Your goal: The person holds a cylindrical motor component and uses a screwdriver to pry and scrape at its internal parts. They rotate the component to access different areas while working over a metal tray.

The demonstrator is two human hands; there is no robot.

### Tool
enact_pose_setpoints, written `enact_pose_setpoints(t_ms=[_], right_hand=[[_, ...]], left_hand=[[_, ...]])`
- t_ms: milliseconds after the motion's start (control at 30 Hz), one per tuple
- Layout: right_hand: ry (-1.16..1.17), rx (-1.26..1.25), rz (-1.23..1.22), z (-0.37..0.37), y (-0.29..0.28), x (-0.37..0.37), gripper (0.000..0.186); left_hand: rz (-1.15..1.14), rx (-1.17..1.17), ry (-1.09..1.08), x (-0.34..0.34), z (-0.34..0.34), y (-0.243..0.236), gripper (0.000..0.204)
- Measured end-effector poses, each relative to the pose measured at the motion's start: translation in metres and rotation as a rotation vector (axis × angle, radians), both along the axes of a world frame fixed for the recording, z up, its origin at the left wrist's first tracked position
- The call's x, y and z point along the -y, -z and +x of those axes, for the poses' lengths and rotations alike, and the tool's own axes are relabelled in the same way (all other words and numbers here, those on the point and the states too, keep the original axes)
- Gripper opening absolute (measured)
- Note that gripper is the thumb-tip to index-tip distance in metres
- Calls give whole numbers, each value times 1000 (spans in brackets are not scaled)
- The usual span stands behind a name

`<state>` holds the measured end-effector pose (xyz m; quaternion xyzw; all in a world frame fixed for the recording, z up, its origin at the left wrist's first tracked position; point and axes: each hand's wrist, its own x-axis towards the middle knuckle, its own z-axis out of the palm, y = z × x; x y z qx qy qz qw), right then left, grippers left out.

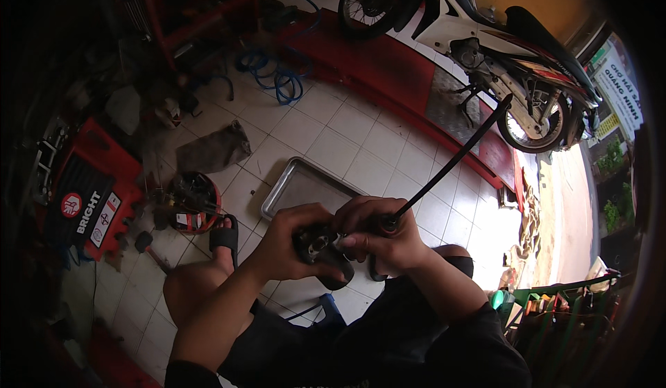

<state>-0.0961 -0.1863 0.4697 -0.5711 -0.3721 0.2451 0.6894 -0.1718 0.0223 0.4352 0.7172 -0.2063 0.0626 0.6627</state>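
Note:
My left hand [281, 239] is wrapped round a dark metal part [316, 244] with a round bore, held above my lap; its exact kind I cannot make out. Close against it, my right hand [399, 246] grips a long, thin dark rod-like tool [451, 162] that slants up and away to the right. The fingers of that hand also press at a small pale metal piece [340, 241] on the part's right side. Beyond my hands, a shallow metal tray [283, 178] lies on the tiled floor.
A motorcycle [479, 48] stands on a red lift platform [378, 72]. Coiled blue hose [274, 83], a dark cloth [215, 149], a round red tub [218, 197] of parts, a hammer [149, 246] and a red-black case [90, 194] lie leftward. A filled green rack [569, 305] stands right.

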Motion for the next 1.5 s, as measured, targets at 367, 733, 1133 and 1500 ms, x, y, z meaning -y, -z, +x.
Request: enact_pose_setpoints(t_ms=[367, 733, 1133, 1500], right_hand=[[28, 77, 8, 4, 6, 23, 9], [8, -168, 50, -2, -2, 32, 10], [-43, 176, 104, -3, 10, 24, 15], [47, 382, -43, 0, 11, 26, 20]], left_hand=[[-38, 31, -31, 14, 1, 5, 71], [-124, 135, -46, 20, -17, 3, 72], [-46, 244, -47, 24, -10, 4, 70], [61, 168, -56, 18, -12, 3, 68]])
